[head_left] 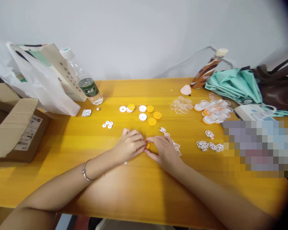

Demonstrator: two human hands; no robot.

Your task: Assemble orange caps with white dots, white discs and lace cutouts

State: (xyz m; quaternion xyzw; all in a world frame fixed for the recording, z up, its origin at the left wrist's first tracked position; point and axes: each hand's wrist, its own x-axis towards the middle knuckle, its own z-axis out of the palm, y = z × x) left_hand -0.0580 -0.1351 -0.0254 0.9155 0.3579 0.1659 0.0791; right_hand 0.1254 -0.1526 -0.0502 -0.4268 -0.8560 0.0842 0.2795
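Observation:
Both my hands meet over the middle of the table. Between their fingertips is a round orange disc (148,145), mostly hidden by the fingers. My left hand (132,145) is closed on its left side, and my right hand (164,151) pinches it from the right. Just beyond the hands lie orange discs (152,121) and white discs (142,117), each with a small centre hole. White openwork plastic pieces (176,147) lie beside my right hand. Several small white round pieces (108,124) sit to the left, beyond my left hand.
Clear plastic rings (181,104) and a pile of clear, white and orange parts (214,110) are at the right, near more openwork pieces (209,146). A water bottle (90,88), bags (45,70) and a cardboard box (36,134) stand left. A brown drink bottle (205,72) leans by a green umbrella (235,84).

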